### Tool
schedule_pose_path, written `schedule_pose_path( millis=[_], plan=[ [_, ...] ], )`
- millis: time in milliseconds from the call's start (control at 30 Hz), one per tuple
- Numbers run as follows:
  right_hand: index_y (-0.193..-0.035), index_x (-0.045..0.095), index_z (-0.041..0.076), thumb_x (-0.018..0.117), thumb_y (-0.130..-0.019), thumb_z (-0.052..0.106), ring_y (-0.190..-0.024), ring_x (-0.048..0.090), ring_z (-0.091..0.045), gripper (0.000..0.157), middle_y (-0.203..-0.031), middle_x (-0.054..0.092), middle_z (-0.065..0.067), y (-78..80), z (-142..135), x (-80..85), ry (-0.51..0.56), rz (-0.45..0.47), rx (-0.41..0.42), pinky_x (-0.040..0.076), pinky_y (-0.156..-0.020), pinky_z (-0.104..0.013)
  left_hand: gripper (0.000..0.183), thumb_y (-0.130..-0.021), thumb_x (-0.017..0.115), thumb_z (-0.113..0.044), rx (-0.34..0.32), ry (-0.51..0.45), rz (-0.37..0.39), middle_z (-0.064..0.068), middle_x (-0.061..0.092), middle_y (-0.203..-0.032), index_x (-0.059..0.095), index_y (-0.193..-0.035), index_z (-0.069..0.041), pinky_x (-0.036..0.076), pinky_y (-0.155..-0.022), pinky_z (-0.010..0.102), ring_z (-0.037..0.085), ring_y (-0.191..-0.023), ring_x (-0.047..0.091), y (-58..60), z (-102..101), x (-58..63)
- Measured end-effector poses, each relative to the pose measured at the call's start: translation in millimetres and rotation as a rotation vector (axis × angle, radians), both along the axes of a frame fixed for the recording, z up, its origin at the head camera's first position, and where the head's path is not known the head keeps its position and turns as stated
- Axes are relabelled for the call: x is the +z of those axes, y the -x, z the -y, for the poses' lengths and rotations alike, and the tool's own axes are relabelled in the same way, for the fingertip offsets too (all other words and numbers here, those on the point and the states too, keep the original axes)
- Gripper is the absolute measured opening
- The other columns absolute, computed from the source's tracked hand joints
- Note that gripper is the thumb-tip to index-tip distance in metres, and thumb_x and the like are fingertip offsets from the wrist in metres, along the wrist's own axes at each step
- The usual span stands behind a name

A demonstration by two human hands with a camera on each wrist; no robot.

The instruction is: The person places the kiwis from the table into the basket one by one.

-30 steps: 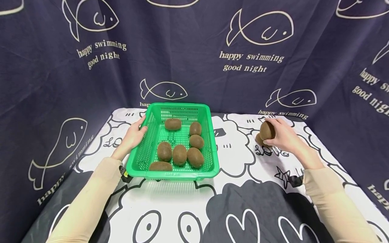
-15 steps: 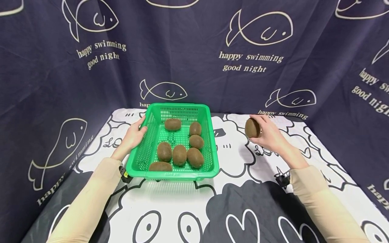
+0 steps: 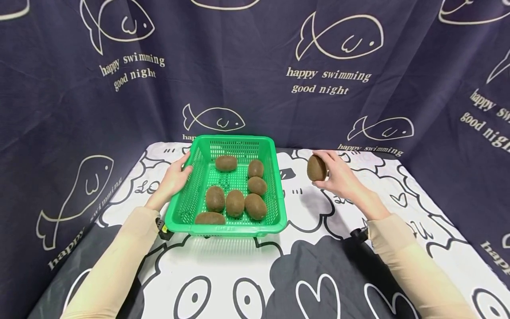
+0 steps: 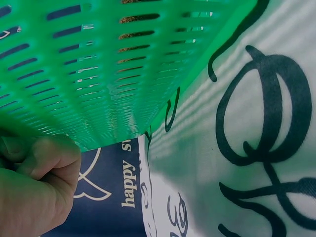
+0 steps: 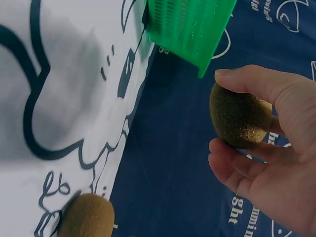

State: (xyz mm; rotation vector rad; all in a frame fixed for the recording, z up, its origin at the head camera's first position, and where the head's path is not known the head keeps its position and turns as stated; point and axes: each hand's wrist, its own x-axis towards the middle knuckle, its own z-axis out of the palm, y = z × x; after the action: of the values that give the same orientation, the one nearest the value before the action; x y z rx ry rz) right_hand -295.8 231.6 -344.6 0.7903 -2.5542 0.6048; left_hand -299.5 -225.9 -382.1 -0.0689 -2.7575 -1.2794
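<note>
A brown kiwi [image 3: 316, 168] is held between the thumb and fingers of my right hand [image 3: 338, 175], raised above the cloth to the right of the basket. The right wrist view shows the same kiwi [image 5: 239, 114] in the fingertips. My left hand [image 3: 175, 177] grips the left rim of the green plastic basket [image 3: 281, 208]; in the left wrist view its fingers [image 4: 54, 153] curl at the rim. Several kiwis lie inside the basket, among them one kiwi [image 3: 226, 163] near the back wall and another kiwi [image 3: 256, 207] at the front right.
Another kiwi [image 5: 86, 217] lies on the table in the right wrist view; in the head view the right hand hides it. A black-and-white patterned cloth [image 3: 223, 261] covers the table. A dark blue fish-print curtain [image 3: 255, 75] hangs behind and at both sides.
My right hand has lifted the kiwi off the spot beside another kiwi and carried it left toward the basket. The left hand and basket have stayed in place.
</note>
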Motion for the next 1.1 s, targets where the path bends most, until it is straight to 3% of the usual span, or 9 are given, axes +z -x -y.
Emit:
schedule_pose_path(
  millis=[400,633,900,1100],
  plan=[
    [-0.136,0.048,0.003,0.085,-0.063,0.006,-0.108,0.056,-0.036,0.082,-0.127,0.052,-0.021,0.8,29.2,4.7,0.001,0.018,0.058,0.047,-0.092,-0.051,0.059,-0.099,0.039,-0.019,0.0,-0.004,-0.003,0.022,0.028,-0.156,0.02,-0.154,-0.013,0.041,-0.101,0.052,0.038,-0.114,0.051,1.1,1.2,0.1],
    [-0.137,0.048,0.006,0.085,-0.066,0.011,-0.107,0.057,-0.037,0.08,-0.126,0.051,-0.021,0.5,43.1,7.6,-0.011,0.044,0.073,0.048,-0.091,-0.052,0.059,-0.098,0.04,-0.018,-0.001,-0.005,-0.012,0.022,0.027,-0.156,0.021,-0.154,-0.012,0.036,-0.107,0.054,0.039,-0.123,0.046,1.1,1.7,0.4],
    [-0.134,0.05,0.008,0.085,-0.065,0.011,-0.105,0.056,-0.033,0.077,-0.123,0.053,-0.019,0.5,57.7,7.3,-0.011,0.017,0.108,0.048,-0.089,-0.049,0.059,-0.099,0.04,-0.018,-0.005,-0.004,-0.007,0.022,0.028,-0.156,0.021,-0.154,-0.012,0.04,-0.103,0.053,0.039,-0.117,0.049,0.5,1.0,0.5],
    [-0.134,0.05,0.009,0.085,-0.067,0.012,-0.107,0.056,-0.031,0.076,-0.122,0.052,-0.017,-1.9,70.3,10.9,-0.005,0.025,0.142,0.048,-0.092,-0.047,0.059,-0.099,0.04,-0.018,-0.006,-0.007,-0.009,0.022,0.028,-0.156,0.021,-0.154,-0.011,0.037,-0.107,0.053,0.04,-0.123,0.047,0.2,-0.1,0.0]
  ],
)
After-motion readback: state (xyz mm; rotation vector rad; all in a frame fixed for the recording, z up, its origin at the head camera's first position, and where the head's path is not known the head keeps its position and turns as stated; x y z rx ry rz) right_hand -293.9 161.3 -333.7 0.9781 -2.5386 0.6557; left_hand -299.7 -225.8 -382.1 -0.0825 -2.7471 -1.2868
